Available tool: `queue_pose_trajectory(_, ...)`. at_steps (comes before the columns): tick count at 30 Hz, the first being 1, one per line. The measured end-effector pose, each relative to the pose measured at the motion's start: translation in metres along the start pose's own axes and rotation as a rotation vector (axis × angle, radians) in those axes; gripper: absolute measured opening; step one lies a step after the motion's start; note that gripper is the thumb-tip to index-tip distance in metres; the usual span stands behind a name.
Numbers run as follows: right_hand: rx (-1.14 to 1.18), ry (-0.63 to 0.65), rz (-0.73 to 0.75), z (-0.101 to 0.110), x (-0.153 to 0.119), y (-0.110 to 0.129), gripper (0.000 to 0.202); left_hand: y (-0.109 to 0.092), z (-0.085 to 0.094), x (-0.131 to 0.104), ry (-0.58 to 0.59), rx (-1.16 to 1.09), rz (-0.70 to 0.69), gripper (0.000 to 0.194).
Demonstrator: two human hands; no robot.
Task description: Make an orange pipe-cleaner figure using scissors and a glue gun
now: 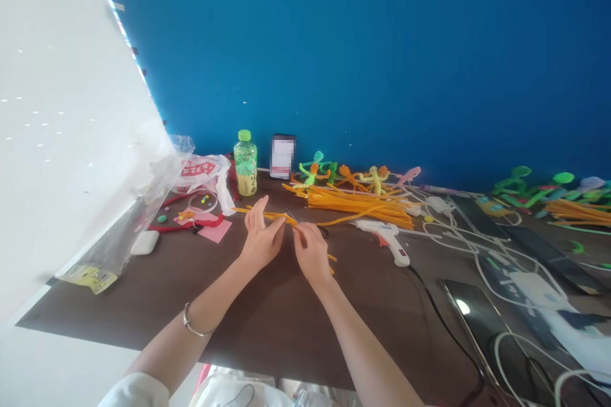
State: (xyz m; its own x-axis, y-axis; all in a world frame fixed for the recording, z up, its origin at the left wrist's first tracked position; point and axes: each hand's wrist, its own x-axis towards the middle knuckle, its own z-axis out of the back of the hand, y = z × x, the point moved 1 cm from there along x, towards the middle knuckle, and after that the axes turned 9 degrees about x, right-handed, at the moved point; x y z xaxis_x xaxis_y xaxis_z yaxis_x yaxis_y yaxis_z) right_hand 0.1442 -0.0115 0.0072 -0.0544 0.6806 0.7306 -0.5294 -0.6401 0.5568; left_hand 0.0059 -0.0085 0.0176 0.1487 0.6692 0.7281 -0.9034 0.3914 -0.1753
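Observation:
Over the middle of the dark table, my left hand (262, 238) and my right hand (311, 251) come together on orange pipe cleaners (273, 215). My left thumb and index finger pinch the stems, while its other fingers point up. The right fingertips close on the same stems just beside the left thumb. Loose orange ends stick out left of my left hand and below my right palm. Just behind lies a thick bundle of orange pipe cleaners (358, 205), with small figures of bent pipe cleaner, such as a yellow one (377, 179), along its far side.
A white glue gun (387, 236) lies right of my hands, its black cord running forward. A drink bottle (245, 165) and a propped phone (282, 158) stand at the back. Plastic bags (205, 172) and a white case (144, 243) are left; cables and a dark phone (472, 311) are right.

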Motion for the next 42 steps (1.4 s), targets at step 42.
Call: queue_pose_trajectory(42, 0.127, 0.095, 0.011, 0.001, -0.001, 0.005, 0.020, 0.011, -0.007, 0.005, 0.189, -0.627, 0.099, 0.014)
